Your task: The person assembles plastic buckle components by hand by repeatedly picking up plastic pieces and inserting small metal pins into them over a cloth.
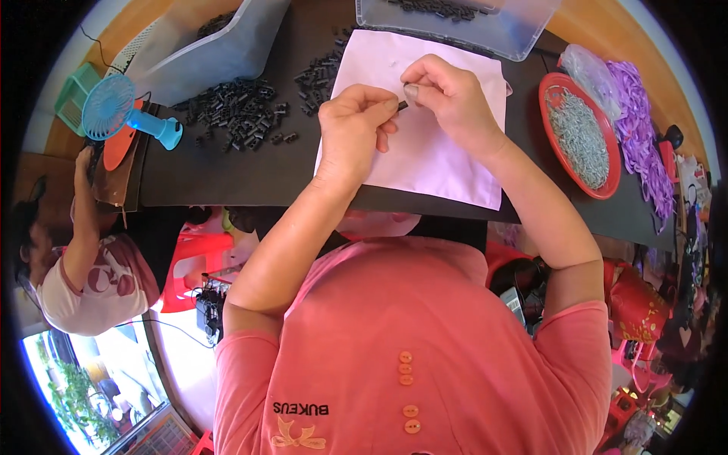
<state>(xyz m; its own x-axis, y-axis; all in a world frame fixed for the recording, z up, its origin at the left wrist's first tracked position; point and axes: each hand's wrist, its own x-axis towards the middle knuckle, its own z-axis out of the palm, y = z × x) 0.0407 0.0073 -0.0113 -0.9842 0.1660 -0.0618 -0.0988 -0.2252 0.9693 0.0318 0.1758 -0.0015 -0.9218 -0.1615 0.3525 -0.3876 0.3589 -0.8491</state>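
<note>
Above a pale pink cloth on the dark table, my two hands are close together. My left hand is closed, pinching a small black plastic piece between thumb and fingers. Just up and to the right of that piece, my right hand is closed in a pinch; whatever sits between its fingertips is too small to make out. Left of the cloth lies a loose heap of small black plastic parts. To the right, a red oval tray holds many thin silvery metal pieces.
Translucent plastic bins stand at the back left and back centre. A blue handheld fan is at the left edge, near another person. Purple strips and a clear bag lie far right.
</note>
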